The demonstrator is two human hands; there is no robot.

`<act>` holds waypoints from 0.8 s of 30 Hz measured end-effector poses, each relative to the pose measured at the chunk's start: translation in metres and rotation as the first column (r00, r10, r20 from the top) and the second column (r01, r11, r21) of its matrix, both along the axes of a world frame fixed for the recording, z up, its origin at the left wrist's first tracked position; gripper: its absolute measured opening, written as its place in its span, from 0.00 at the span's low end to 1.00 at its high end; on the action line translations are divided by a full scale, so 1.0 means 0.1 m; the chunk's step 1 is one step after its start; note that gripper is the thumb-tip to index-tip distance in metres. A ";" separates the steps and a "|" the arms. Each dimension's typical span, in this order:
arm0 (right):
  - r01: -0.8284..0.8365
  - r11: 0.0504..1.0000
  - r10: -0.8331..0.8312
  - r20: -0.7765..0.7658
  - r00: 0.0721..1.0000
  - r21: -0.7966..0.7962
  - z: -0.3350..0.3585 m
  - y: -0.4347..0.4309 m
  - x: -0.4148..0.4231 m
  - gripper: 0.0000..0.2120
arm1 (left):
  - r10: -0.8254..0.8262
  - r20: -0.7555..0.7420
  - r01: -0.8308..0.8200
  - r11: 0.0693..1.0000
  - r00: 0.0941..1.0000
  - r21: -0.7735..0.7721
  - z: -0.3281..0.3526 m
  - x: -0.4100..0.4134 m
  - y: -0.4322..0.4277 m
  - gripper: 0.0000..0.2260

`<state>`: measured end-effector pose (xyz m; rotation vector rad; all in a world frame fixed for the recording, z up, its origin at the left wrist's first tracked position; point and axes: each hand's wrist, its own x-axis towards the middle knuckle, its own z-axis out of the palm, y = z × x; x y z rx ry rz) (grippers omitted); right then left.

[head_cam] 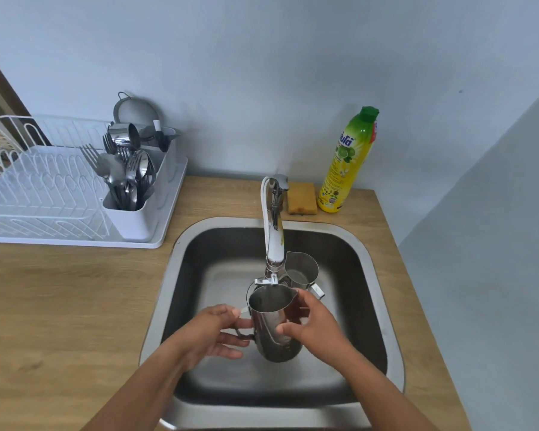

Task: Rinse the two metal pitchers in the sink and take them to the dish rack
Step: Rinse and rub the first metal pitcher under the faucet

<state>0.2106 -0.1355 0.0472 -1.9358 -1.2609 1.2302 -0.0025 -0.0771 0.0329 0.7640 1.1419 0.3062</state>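
Observation:
A large metal pitcher [269, 325] is held upright over the steel sink [181, 269], its mouth right under the tap's spout [273, 256]. My left hand [213, 332] grips its handle on the left side. My right hand [311, 321] wraps the pitcher's right wall, thumb on the front. A smaller metal pitcher [302, 270] stands on the sink floor just behind, to the right of the tap, its handle pointing right. Whether water is running I cannot tell.
A white dish rack [44, 194] sits on the wooden counter at the left, with a cutlery holder [131, 188] full of forks and spoons and a strainer behind. A yellow sponge [302, 199] and a green-capped soap bottle [347, 163] stand behind the sink. Walls close the back and right.

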 end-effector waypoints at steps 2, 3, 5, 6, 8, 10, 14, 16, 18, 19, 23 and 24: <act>-0.012 1.000 0.011 0.081 0.997 0.020 0.07 -0.01 0.04 0.34 | 0.018 0.074 -0.015 0.999 0.997 -0.037 -0.05 0.06 0.00 0.06; -0.012 1.000 0.009 0.119 0.993 0.026 0.10 -0.01 0.06 0.35 | 0.029 0.102 -0.024 0.999 0.994 -0.046 -0.07 0.09 0.00 0.05; -0.013 0.999 0.004 0.192 0.981 0.049 0.15 -0.02 0.08 0.36 | 0.049 0.144 -0.043 0.998 0.988 -0.045 -0.08 0.15 0.01 0.03; -0.020 0.997 0.003 0.226 0.974 0.072 0.16 -0.02 0.09 0.37 | 0.057 0.159 -0.052 0.998 0.986 -0.036 -0.09 0.18 0.02 0.03; -0.037 0.991 -0.001 0.286 0.958 0.126 0.19 -0.01 0.11 0.37 | 0.072 0.177 -0.071 0.997 0.982 -0.008 -0.09 0.22 0.06 0.03; -0.043 0.986 -0.013 0.325 0.946 0.164 0.20 0.03 0.13 0.37 | 0.093 0.173 -0.100 0.994 0.981 0.033 -0.08 0.24 0.10 0.03; -0.006 0.977 -0.066 0.327 0.943 0.215 0.19 0.13 0.13 0.35 | 0.143 0.183 -0.165 0.980 0.973 0.111 -0.05 0.26 0.17 0.05; 0.000 0.970 -0.082 0.329 0.941 0.243 0.15 0.18 0.12 0.34 | 0.160 0.180 -0.190 0.968 0.971 0.163 -0.02 0.26 0.19 0.05; 0.003 0.965 -0.090 0.321 0.943 0.262 0.11 0.22 0.12 0.33 | 0.178 0.168 -0.212 0.953 0.970 0.215 0.00 0.26 0.21 0.05; 0.010 0.964 -0.095 0.309 0.946 0.266 0.09 0.24 0.11 0.33 | 0.188 0.156 -0.222 0.945 0.970 0.239 0.01 0.25 0.22 0.05; 0.023 0.964 -0.102 0.291 0.951 0.264 0.00 0.32 0.03 0.33 | 0.228 0.064 -0.236 0.909 0.972 0.343 0.01 0.18 0.22 0.06; 0.027 0.965 -0.103 0.285 0.953 0.259 -0.03 0.34 0.01 0.33 | 0.232 0.044 -0.231 0.898 0.972 0.374 0.02 0.16 0.20 0.06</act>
